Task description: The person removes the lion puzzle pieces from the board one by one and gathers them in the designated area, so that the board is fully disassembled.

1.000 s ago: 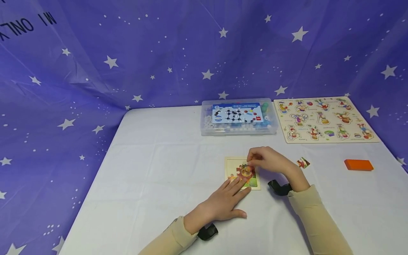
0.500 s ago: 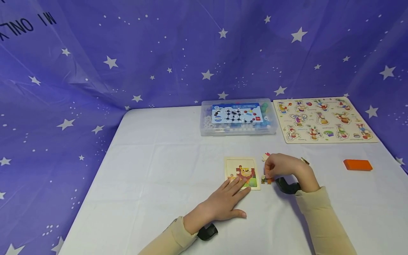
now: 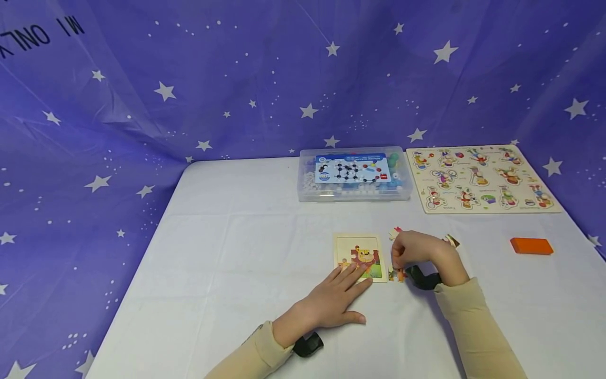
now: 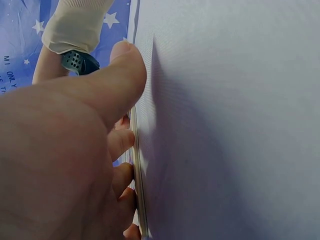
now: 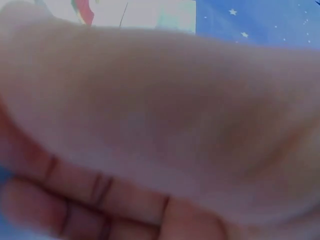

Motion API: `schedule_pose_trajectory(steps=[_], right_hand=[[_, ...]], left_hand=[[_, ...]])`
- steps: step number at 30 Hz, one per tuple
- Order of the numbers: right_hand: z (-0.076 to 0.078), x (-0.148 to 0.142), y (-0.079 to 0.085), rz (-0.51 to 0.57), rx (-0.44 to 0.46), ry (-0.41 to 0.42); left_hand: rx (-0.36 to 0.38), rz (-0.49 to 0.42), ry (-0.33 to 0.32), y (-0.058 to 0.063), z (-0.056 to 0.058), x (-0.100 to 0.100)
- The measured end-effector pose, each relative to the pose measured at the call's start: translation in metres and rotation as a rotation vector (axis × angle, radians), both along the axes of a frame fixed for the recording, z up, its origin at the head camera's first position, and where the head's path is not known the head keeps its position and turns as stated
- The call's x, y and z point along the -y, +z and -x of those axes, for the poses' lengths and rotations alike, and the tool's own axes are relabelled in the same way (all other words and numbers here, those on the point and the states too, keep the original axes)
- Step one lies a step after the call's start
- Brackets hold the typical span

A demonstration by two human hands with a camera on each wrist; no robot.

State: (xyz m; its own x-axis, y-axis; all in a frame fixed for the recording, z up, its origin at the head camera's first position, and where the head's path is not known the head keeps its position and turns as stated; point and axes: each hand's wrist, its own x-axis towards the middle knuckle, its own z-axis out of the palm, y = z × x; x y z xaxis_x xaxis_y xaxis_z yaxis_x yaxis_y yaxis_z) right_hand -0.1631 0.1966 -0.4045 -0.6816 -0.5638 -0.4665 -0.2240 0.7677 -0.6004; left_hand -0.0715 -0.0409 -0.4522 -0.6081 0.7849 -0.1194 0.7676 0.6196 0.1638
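My left hand (image 3: 338,297) lies palm down with straight, spread fingers, its fingertips resting on the lower part of a small wooden jigsaw tray (image 3: 344,242). The left wrist view shows the tray's edge (image 4: 139,200) under those fingers. Joined pieces in the tray form a yellow animal's face (image 3: 365,255) above red and green. Just right of the tray, my right hand (image 3: 416,247) has curled fingers and pinches a colourful jigsaw piece (image 3: 396,275). In the right wrist view the palm (image 5: 150,110) hides this piece. Another piece (image 3: 394,232) peeks out behind the knuckles.
One more loose piece (image 3: 451,240) lies beyond the right wrist. At the back stand a clear plastic case of molecule-model parts (image 3: 307,192) and a wooden picture-puzzle board (image 3: 483,205). An orange block (image 3: 531,246) sits at the right. A starry purple cloth (image 3: 265,79) hangs behind.
My right hand has moved right from above the tray to beside it, uncovering the animal's face. In the last half second the pinched piece has shifted slightly nearer. My left hand has stayed still.
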Motion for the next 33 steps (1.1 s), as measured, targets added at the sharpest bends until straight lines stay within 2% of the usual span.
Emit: schedule_pose_trajectory(steps=[5, 10, 14, 25, 33], right_hand=[[0.003, 0.005, -0.004, 0.085, -0.096, 0.033], [0.005, 0.019, -0.01, 0.157, -0.227, -0.002], [0.004, 0.03, -0.015, 0.159, -0.284, -0.013], [-0.004, 0.036, -0.019, 0.15, -0.245, 0.081], [-0.005, 0.038, -0.018, 0.135, -0.262, 0.072]], left_hand=[[0.014, 0.009, 0.005, 0.001, 0.0, 0.0], [0.025, 0.013, 0.007, 0.002, 0.001, 0.0], [0.016, 0.012, 0.0, 0.001, 0.001, 0.0], [-0.009, 0.005, -0.015, 0.001, 0.001, -0.001], [0.002, 0.02, -0.011, 0.002, 0.002, -0.001]])
